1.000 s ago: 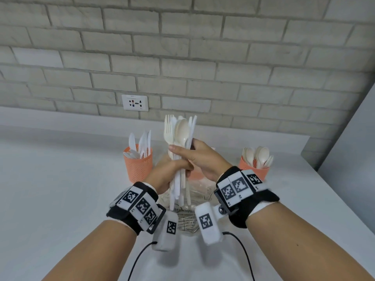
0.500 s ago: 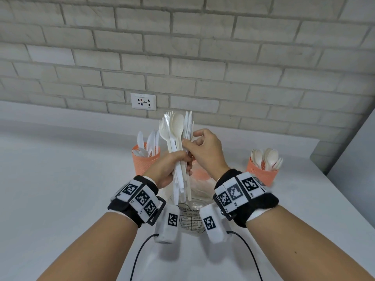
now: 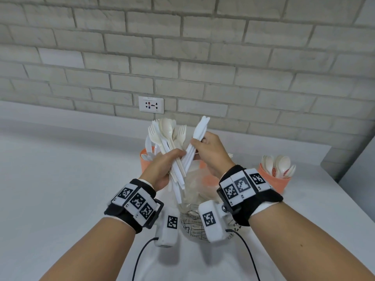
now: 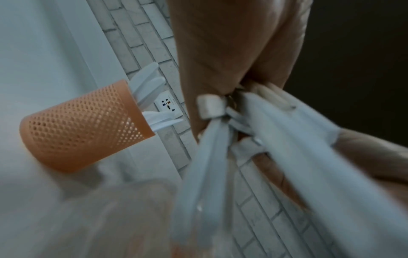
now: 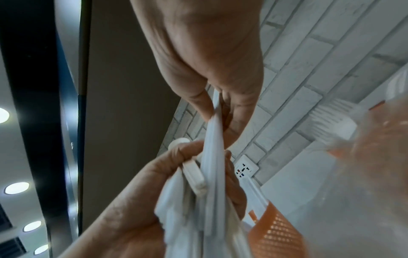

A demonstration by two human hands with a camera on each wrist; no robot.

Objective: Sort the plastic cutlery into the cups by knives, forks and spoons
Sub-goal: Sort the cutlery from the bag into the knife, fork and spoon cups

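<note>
My left hand (image 3: 162, 169) grips a mixed bundle of white and cream plastic cutlery (image 3: 168, 138), forks and a spoon fanning upward. My right hand (image 3: 205, 148) pinches a few white knives (image 3: 197, 138) and tilts them to the right, away from the bundle; their lower ends still lie against it. The left orange mesh cup (image 4: 81, 125) holds white knives and stands behind my left hand. The right orange cup (image 3: 274, 179) is full of cream spoons. A middle orange cup (image 3: 210, 179) is mostly hidden behind my right hand.
A clear plastic bag with printed text (image 3: 192, 209) lies on the white counter (image 3: 60, 189) under my hands. A grey brick wall with a white socket (image 3: 151, 104) stands behind the cups. The counter ends at a corner on the right.
The right hand has separated the knives from the bundle and swung their tips to the right. The bundle in the left hand has fanned out and leans left.
</note>
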